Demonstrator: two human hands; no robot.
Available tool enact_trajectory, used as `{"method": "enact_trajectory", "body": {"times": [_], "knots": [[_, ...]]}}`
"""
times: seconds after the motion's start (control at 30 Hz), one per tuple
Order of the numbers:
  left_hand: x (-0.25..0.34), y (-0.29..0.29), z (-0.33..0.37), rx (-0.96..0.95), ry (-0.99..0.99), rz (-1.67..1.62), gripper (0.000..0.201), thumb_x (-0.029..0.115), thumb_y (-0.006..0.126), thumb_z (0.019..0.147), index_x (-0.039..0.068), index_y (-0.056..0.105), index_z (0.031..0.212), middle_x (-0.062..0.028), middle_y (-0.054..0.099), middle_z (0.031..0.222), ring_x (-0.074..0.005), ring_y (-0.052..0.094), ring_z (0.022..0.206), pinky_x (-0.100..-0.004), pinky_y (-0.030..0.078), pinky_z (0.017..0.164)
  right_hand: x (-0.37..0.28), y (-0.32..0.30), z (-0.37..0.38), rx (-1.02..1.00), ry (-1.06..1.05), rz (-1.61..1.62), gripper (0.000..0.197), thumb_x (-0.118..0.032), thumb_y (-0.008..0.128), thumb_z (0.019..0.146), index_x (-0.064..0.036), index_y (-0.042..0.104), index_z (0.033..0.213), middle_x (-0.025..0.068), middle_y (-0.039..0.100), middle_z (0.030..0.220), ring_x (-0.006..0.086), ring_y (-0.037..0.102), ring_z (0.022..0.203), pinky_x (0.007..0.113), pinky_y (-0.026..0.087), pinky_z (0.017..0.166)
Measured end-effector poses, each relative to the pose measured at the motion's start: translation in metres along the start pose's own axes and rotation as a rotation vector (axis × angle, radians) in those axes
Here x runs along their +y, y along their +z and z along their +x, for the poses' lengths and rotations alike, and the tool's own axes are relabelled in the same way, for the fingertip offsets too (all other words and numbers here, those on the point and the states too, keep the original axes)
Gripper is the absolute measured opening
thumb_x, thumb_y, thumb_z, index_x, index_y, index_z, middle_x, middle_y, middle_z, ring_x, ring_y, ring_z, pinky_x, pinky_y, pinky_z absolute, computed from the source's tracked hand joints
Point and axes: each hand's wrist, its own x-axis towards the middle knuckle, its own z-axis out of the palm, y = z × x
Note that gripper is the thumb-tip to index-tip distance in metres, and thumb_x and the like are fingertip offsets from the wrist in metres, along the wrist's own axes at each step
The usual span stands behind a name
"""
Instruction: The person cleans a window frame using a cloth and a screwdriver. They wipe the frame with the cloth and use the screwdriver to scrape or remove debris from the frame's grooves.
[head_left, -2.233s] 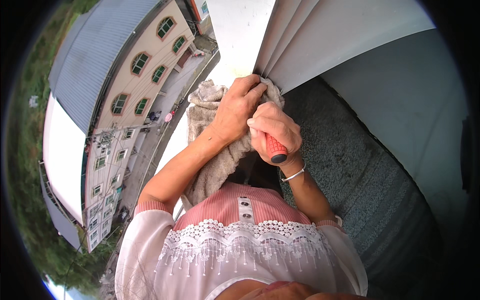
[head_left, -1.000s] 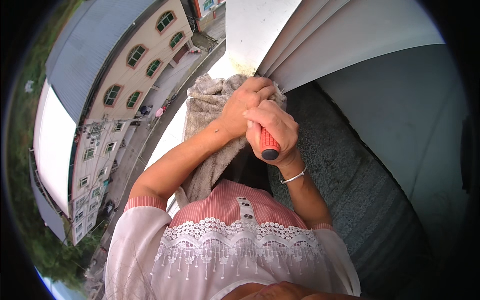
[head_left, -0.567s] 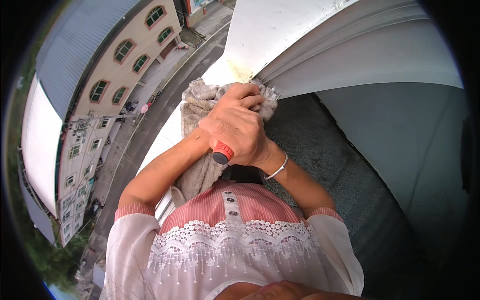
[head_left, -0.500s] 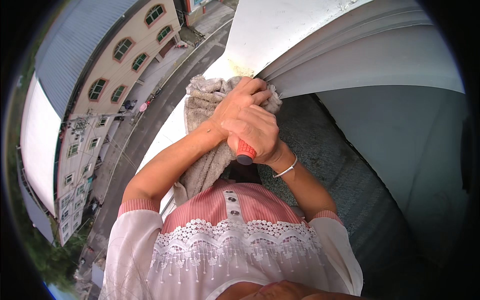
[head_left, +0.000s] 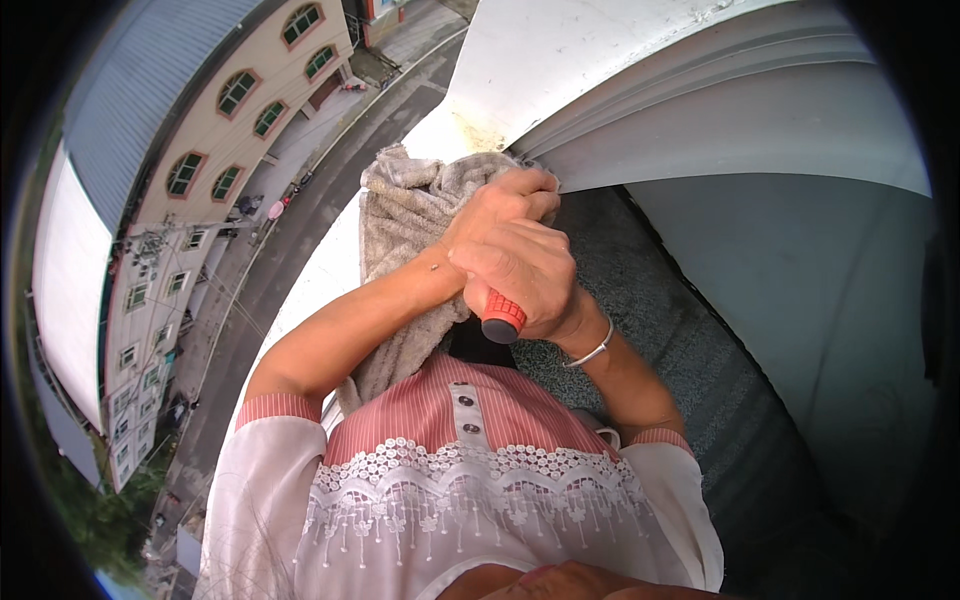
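Observation:
A crumpled grey-brown cloth lies over the white ledge in front of me and hangs down toward my body. My left hand is closed on its upper right part, knuckles upward, near the inner corner of the ledge. Just below and partly against it, my right hand is wrapped round a red textured handle with a dark end cap pointing toward me. What the handle belongs to is hidden under my hands.
The white ledge runs along a high edge. Far below on the left are a street and a pale building. A grey curved panel stands at right, above a dark speckled floor.
Both hands have shifted slightly right and toward me, the red handle with them. The cloth's folds have moved, and more of it shows left of my left hand.

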Motion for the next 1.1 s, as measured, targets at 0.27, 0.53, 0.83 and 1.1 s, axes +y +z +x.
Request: {"method": "enact_trajectory", "body": {"times": [0.27,0.53,0.83,1.1], "knots": [[-0.019,-0.031,-0.036,0.028,-0.248,-0.740,0.017,0.004,0.065,0.087,-0.004,0.070,0.101,-0.0164,0.068,0.115,-0.0295,0.067,0.109,-0.0375,0.055,0.094,-0.003,0.012,0.064,-0.181,0.525,0.104,0.030,-0.005,0.076,0.076,-0.0048,0.064,0.103,0.0104,0.064,0.071,0.0283,0.068,0.063,0.035,0.053,0.059],[-0.017,-0.015,0.016,-0.113,0.219,-0.157,0.021,0.021,0.067,0.077,0.004,0.072,0.088,-0.0131,0.072,0.105,-0.0301,0.065,0.104,-0.0385,0.055,0.087,0.006,0.001,0.028,0.001,0.024,-0.015,0.025,-0.012,0.072,0.078,0.0018,0.066,0.097,0.0123,0.066,0.071,0.0284,0.070,0.065,0.038,0.055,0.062],[0.008,-0.034,-0.024,-0.088,-0.257,-0.676,0.017,0.013,0.070,0.091,0.003,0.065,0.104,-0.0092,0.067,0.100,-0.0210,0.063,0.097,-0.0361,0.054,0.082,-0.022,-0.003,0.054,0.102,0.463,0.145,0.020,0.007,0.062,0.086,-0.0001,0.064,0.105,0.0017,0.065,0.072,0.0033,0.059,0.066,0.023,0.048,0.064],[0.060,-0.102,-0.098,-0.319,-0.364,-0.295,0.031,0.009,0.070,0.093,0.006,0.067,0.125,-0.0168,0.065,0.123,-0.0329,0.069,0.100,-0.0397,0.057,0.085,-0.059,-0.005,0.021,0.432,0.687,0.756,0.015,0.001,0.059,0.093,0.0032,0.057,0.108,0.0019,0.063,0.077,0.0038,0.056,0.066,0.022,0.046,0.061]]}}
